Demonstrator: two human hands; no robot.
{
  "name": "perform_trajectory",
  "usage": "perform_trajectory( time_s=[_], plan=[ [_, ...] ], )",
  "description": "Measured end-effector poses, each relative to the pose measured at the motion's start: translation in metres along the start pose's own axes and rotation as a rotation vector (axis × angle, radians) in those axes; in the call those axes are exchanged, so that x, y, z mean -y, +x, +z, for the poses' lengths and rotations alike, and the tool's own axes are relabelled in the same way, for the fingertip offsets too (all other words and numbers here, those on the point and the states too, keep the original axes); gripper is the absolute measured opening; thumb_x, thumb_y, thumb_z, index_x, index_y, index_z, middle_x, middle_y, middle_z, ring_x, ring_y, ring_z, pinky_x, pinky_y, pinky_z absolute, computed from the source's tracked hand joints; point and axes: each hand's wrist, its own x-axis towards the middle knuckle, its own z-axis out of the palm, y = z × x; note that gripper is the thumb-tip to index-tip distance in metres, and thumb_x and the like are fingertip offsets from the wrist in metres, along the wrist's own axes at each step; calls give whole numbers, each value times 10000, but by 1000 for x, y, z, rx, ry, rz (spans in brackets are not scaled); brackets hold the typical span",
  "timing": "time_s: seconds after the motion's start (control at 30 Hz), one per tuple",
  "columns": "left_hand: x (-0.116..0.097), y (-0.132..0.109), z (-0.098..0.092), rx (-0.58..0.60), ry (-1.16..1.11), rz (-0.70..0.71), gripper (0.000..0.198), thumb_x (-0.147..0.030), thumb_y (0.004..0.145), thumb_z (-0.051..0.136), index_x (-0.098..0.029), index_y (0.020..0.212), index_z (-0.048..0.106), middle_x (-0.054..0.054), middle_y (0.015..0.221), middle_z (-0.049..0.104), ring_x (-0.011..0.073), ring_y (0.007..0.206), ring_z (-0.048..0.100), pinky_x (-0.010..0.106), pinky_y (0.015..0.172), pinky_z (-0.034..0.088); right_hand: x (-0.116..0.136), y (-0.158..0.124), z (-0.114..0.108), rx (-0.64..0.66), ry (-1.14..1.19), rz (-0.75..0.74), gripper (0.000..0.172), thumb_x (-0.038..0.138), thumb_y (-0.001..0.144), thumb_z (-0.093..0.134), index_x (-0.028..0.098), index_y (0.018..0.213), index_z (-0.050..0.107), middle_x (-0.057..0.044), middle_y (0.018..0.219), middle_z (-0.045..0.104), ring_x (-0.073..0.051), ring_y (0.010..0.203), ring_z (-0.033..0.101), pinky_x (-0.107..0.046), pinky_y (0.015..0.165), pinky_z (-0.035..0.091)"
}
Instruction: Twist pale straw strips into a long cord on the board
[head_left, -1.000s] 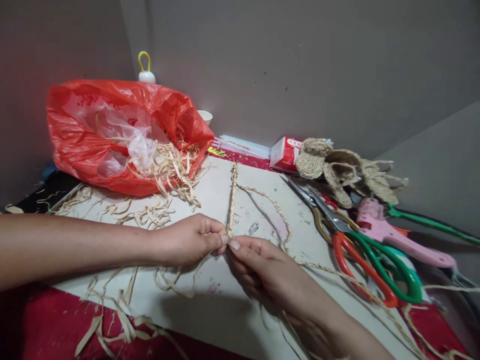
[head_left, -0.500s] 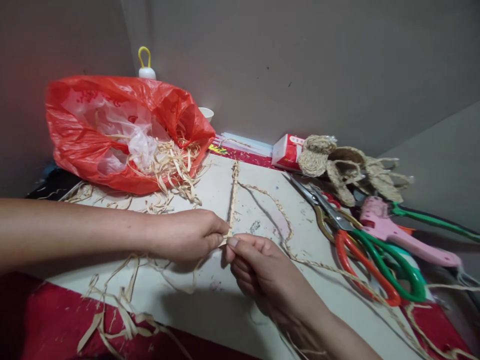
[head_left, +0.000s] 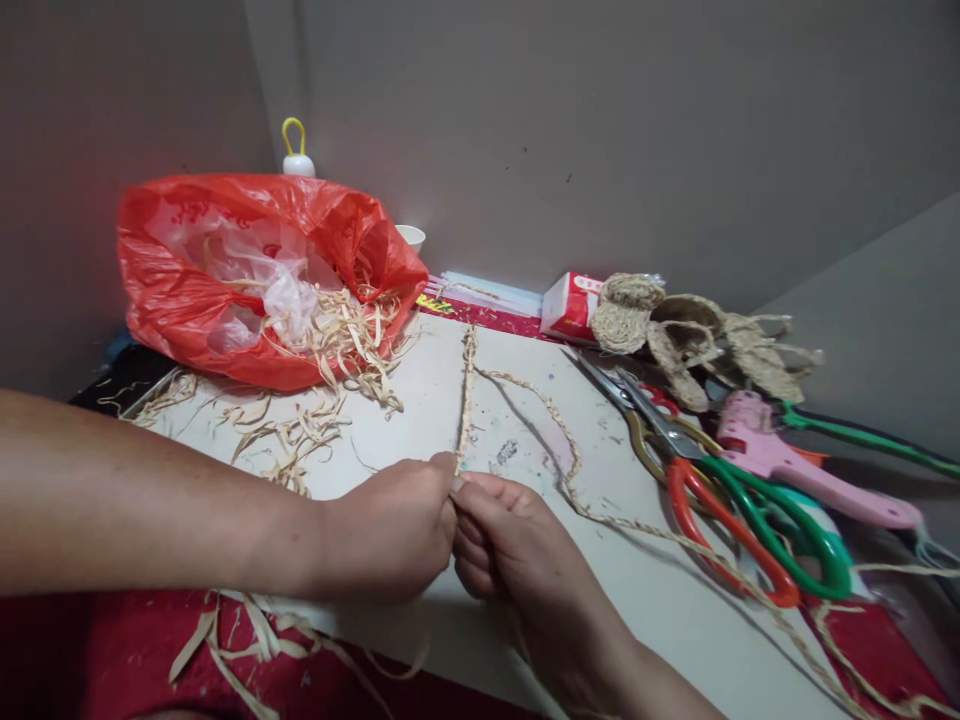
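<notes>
My left hand [head_left: 390, 530] and my right hand [head_left: 510, 545] meet at the front middle of the white board [head_left: 420, 390], both closed in a pinch on the near end of a thin braided straw cord [head_left: 466, 400]. The cord runs straight away from my fingers to the board's far edge, then loops back to the right past the scissors. Loose flat straw strips [head_left: 300, 430] lie under and left of my left forearm.
A red plastic bag [head_left: 247, 270] spilling straw lies at the back left. Red-handled and green-handled scissors [head_left: 720, 490], a pink glue gun [head_left: 795, 465], woven straw pieces [head_left: 675, 330] and a small red-and-white box [head_left: 570, 305] crowd the right side. Grey walls close in behind.
Both hands have drawn together and nearer to me, the left hand sliding right until the fingers touch. The cord stays stretched out across the board.
</notes>
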Motion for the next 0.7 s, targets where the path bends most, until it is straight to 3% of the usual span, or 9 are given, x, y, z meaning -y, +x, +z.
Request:
perform_trajectory(
  time_s=[0.17, 0.3, 0.47, 0.5, 0.6, 0.7],
  plan=[
    [0, -9, 0, -8, -42, 72, 230, -209, 807, 421, -149, 1023, 474, 45, 760, 606, 131, 628, 513, 213, 573, 378, -2, 0, -1, -2, 12, -33, 364, 375, 785, 589, 186, 547, 390, 101, 375, 299, -25, 348, 163, -185, 352, 114],
    [-2, -22, -23, 51, -89, 4, 218, -312, 839, 423, -155, 934, 541, 1, 653, 556, 110, 561, 465, 204, 524, 344, -1, 1, -4, 49, 70, 1, 274, 373, 761, 635, 172, 649, 485, 130, 389, 235, -24, 361, 103, -178, 352, 83],
    [7, -13, -46, -186, -155, 96, 254, -359, 831, 459, -146, 903, 577, -8, 693, 539, 100, 617, 452, 196, 573, 350, 2, 2, -6, 80, 70, 5, 246, 373, 764, 646, 135, 755, 584, 132, 399, 227, -23, 367, 97, -173, 354, 79],
    [9, -9, -45, -148, -197, 90, 237, -348, 826, 466, -146, 889, 573, -4, 714, 547, 98, 626, 458, 194, 580, 355, 2, 2, -6, 90, 67, 7, 248, 374, 768, 644, 136, 741, 580, 132, 400, 225, -22, 368, 96, -171, 355, 82],
    [12, 3, -35, 138, -387, -28, 234, -353, 846, 414, -154, 786, 520, -23, 638, 516, 74, 508, 413, 187, 503, 326, 5, 2, -9, 142, 60, 18, 261, 373, 772, 645, 146, 689, 547, 131, 402, 227, -19, 365, 97, -170, 356, 92],
    [15, 8, -28, 182, -432, 17, 259, -366, 845, 424, -153, 723, 506, -62, 530, 398, 55, 429, 291, 182, 440, 247, 9, 2, -14, 163, 15, 38, 268, 388, 768, 645, 147, 696, 551, 127, 402, 254, -20, 359, 114, -173, 356, 93]
  ],
)
